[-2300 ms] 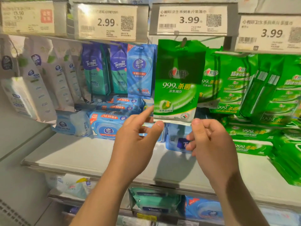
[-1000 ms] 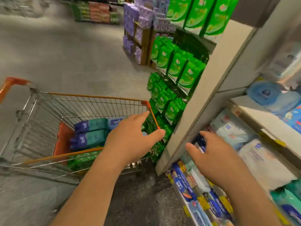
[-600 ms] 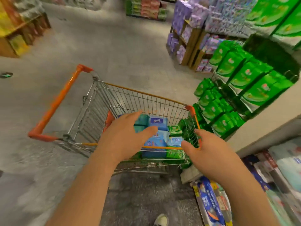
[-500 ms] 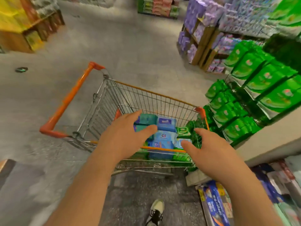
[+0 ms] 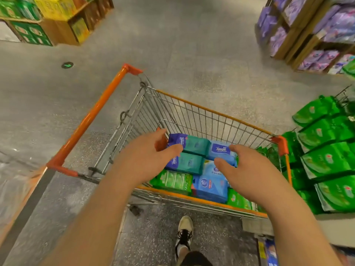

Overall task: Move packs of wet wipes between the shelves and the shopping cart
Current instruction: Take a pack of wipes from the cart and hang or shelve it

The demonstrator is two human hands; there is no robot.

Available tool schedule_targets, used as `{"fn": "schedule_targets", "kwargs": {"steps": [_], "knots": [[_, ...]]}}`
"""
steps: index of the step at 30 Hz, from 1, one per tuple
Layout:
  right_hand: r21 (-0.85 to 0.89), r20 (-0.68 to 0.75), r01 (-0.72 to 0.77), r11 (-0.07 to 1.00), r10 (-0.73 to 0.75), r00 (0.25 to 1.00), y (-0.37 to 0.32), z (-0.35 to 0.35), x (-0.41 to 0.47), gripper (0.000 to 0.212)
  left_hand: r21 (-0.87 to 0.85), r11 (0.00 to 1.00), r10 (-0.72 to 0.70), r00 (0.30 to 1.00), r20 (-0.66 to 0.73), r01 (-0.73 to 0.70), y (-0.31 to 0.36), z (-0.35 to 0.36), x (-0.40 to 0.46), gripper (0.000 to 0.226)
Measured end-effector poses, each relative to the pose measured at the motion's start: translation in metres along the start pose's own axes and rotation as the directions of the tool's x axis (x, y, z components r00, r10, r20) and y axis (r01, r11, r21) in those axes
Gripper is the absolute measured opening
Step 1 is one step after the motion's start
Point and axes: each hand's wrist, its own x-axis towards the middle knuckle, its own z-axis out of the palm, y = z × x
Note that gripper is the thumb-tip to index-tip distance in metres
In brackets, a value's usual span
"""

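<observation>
A wire shopping cart (image 5: 192, 116) with an orange handle stands in front of me. In its basket lie several wet wipe packs: teal and purple Tempo packs (image 5: 192, 144), a light blue Tempo pack (image 5: 221, 152), a blue pack (image 5: 210, 187) and a green pack (image 5: 175, 180). My left hand (image 5: 146, 154) hovers over the near left of the basket with fingers apart and nothing in it. My right hand (image 5: 247, 169) hovers over the near right, also empty with spread fingers, its fingertips next to the light blue pack.
Green tissue packs (image 5: 326, 162) hang on a rack right of the cart. Purple packs (image 5: 326, 29) fill wooden crates at the far right. Yellow and green boxes (image 5: 48, 18) are stacked at the far left. My shoe (image 5: 184, 233) is on the grey floor below the cart.
The view turned from the shelf of hanging green packs down to the cart. Both hands, empty, moved forward over the basket and now sit just above the packs.
</observation>
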Motion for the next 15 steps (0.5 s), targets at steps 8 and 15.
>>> {"fn": "schedule_targets", "kwargs": {"steps": [8, 15], "knots": [[0.002, 0.080, 0.028, 1.000, -0.028, 0.996, 0.027, -0.011, 0.085, 0.050, -0.050, 0.995, -0.082, 0.996, 0.036, 0.084, 0.013, 0.026, 0.069, 0.048], [-0.003, 0.132, -0.004, 1.000, 0.004, 0.991, 0.044, -0.001, 0.136, 0.052, -0.155, 0.959, -0.221, 0.969, 0.114, 0.237, -0.003, 0.050, 0.111, 0.065]]}}
